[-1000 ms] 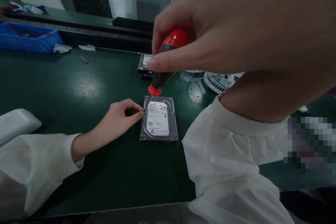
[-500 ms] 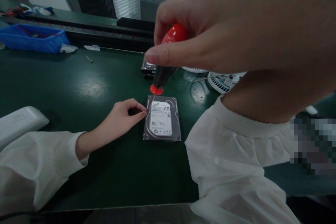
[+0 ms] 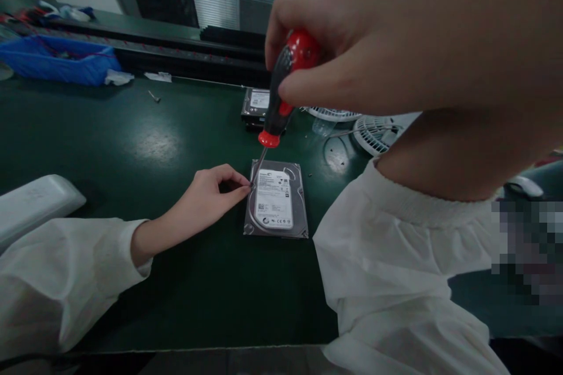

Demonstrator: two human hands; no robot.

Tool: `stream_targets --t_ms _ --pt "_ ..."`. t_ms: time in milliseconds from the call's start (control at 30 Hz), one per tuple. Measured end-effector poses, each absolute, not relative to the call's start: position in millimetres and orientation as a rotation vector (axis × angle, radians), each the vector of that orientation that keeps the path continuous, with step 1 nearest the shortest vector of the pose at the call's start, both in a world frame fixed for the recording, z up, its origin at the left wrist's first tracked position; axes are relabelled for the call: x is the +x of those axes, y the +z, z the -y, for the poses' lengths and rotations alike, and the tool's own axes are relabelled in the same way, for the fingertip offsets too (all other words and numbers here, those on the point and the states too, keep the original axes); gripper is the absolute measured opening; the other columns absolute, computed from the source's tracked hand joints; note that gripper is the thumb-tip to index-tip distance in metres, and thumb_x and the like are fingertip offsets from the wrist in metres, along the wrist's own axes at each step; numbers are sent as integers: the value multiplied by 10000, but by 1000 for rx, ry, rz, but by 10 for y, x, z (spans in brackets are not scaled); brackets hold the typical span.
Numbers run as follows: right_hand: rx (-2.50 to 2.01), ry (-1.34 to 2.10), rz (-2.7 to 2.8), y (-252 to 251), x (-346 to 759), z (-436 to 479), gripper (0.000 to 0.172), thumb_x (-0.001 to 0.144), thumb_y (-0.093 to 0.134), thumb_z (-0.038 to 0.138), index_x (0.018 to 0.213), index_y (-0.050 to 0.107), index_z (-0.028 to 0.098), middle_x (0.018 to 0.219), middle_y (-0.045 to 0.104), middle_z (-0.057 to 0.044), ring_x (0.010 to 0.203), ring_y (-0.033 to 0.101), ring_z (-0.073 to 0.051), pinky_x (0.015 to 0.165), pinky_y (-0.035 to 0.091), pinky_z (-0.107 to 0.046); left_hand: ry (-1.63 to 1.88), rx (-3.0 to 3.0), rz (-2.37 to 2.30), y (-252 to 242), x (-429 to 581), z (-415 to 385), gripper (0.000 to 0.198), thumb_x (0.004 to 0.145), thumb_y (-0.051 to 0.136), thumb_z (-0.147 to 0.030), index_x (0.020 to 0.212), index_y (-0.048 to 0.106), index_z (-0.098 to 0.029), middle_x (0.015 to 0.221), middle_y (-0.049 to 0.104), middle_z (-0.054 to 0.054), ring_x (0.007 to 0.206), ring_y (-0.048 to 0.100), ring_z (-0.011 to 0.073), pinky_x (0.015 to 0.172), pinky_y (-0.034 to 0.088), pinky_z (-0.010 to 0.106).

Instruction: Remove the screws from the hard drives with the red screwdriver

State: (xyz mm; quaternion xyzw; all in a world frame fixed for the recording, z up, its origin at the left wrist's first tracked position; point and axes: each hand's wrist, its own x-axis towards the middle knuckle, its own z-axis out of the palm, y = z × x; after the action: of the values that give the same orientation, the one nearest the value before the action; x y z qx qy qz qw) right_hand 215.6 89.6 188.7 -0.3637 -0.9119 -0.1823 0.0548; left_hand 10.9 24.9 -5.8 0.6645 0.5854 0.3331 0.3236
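A hard drive [image 3: 298, 202] with a white label lies flat on the green table. My right hand [image 3: 334, 53], closed, grips the red and black handle of a screwdriver [image 3: 278, 96] above it. The shaft slants down to the drive's left edge. At that spot the thumb and forefinger of my left hand [image 3: 215, 193] are pinched together beside the tip. Whatever those fingers hold, perhaps a small dark piece, is too small to name.
More hard drives [image 3: 253, 108] are stacked behind. White fans [image 3: 373, 135] stand back right, with tiny dark bits on the table near them. A blue bin [image 3: 61, 61] sits far left, a small metal piece [image 3: 153, 96] before it. At left lies a white device [image 3: 39, 205].
My right thumb has shifted on the screwdriver handle, and more of the black part shows. The whole view has moved slightly. My left hand keeps its pinch at the drive's edge.
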Motion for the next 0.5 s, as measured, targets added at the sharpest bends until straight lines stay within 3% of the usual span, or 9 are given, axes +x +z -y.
stream_targets --t_ms 67,200,267,367,500 --pt "-1015 -519 2809 1888 2156 -891 400 876 432 578 1177 574 358 858 581 64 523 389 -42 429 158 -178 871 1748 -1532 -58 105 -248 184 850 686 -397 884 724 -220 899 753 15 832 677 206 740 522 340" --pt "-1102 -590 2702 1862 2168 -865 604 914 259 733 1021 645 281 683 532 42 496 447 -44 446 116 -181 874 1732 -1520 -70 94 -246 207 855 688 -418 903 726 -220 915 752 15 853 683 211 751 527 344" --pt "-1089 -667 2663 1857 2209 -899 519 920 331 673 1018 652 277 672 535 41 514 484 -43 449 116 -175 864 1739 -1527 -71 95 -245 209 857 687 -419 909 728 -221 925 753 15 861 684 213 755 529 346" --pt "-966 -682 2750 1881 2262 -982 417 890 432 599 1164 591 328 762 578 52 522 476 -44 416 134 -149 859 1751 -1536 -60 106 -242 206 853 682 -413 901 728 -218 916 753 19 843 682 214 753 529 352" --pt "-927 -660 2813 1918 2193 -982 693 858 268 798 1133 618 269 769 588 25 511 468 -45 387 98 -136 862 1730 -1533 -48 113 -238 218 848 678 -430 897 724 -222 918 759 23 853 688 222 775 532 366"
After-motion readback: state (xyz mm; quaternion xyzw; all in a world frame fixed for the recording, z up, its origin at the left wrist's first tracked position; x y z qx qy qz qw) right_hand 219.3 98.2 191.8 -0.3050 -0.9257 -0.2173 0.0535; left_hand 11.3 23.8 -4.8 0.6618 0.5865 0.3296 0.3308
